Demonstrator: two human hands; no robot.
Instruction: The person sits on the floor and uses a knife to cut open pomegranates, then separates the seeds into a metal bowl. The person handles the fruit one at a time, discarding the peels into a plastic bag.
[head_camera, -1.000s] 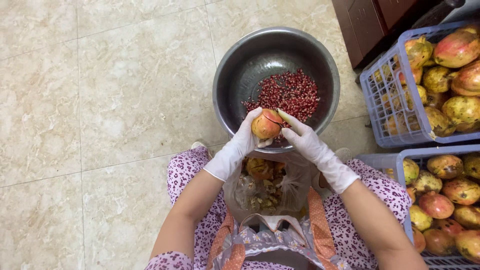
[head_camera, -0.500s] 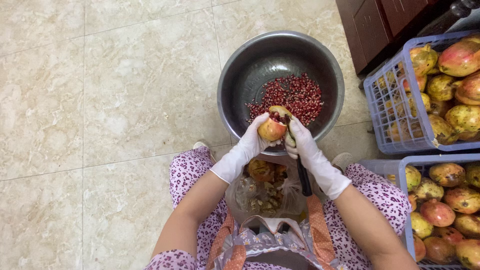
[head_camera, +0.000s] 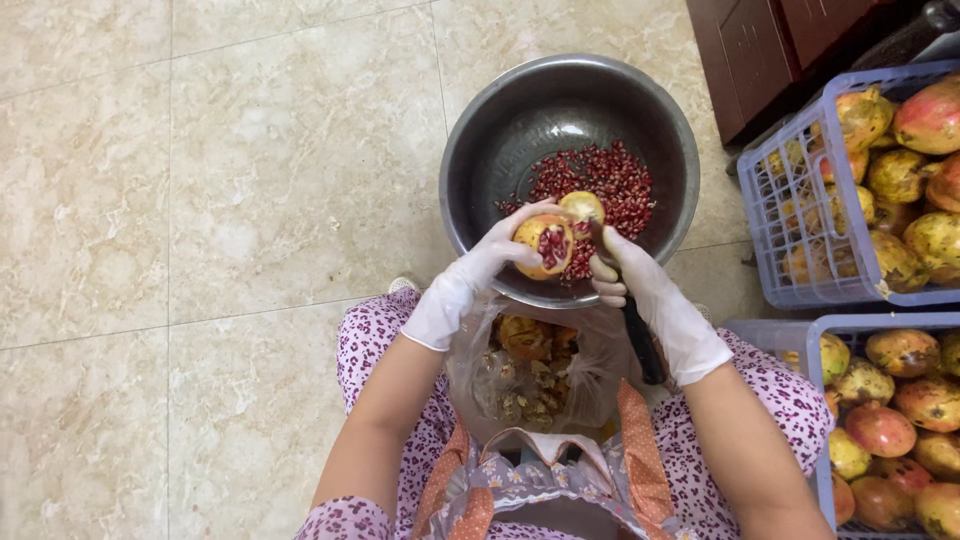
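Over steel bowl (head_camera: 470, 170): pomegranate (head_camera: 545, 243) split open, red seeds exposed, yellowish rind.

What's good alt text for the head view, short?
Seen from above, a seated person's gloved left hand and right hand pull apart a split pomegranate over a metal bowl of red seeds; the right also grips a dark-handled knife. A clear bag of peels sits in the lap, two crates of pomegranates at right.
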